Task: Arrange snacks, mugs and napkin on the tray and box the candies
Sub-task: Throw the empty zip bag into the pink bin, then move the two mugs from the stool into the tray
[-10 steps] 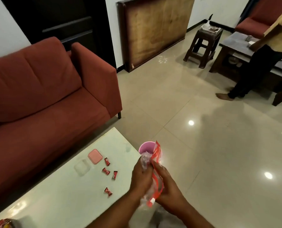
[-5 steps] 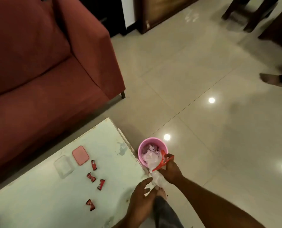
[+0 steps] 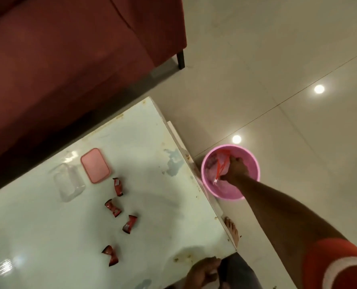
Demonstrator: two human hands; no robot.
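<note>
Four red-wrapped candies lie on the pale tabletop [image 3: 48, 236], strung out in a loose line that runs from near the pink lid [image 3: 95, 165] toward the near edge. The first candy [image 3: 118, 186] is just beside the lid's near right corner, its long axis running almost straight toward the viewer. The second candy [image 3: 113, 207] and the third candy [image 3: 129, 224] follow, slanted in opposite directions, and the fourth candy [image 3: 110, 255] sits apart, closest to the near edge, its twisted ends pointing up-left and down-right. All four lie flat with clear surface between them.

The clear box [image 3: 69, 184] stands open and uncovered just left of the lid, the two almost touching, both with their long sides angled the same way. Behind the tabletop a red sofa [image 3: 69, 59] fills the upper left, with shiny floor tiles [image 3: 277, 59] to the right.

Off the tabletop's right edge a pink bin [image 3: 247, 188] stands on the floor. The right hand [image 3: 234, 168] reaches down inside it, fingers closed around a crumpled clear-and-red plastic wrapper [image 3: 222, 163]. The left hand [image 3: 202, 272] rests at the tabletop's near corner, fingers curled loosely; whether it holds anything cannot be told. A bare foot [image 3: 232, 229] shows beside the tabletop's edge.
</note>
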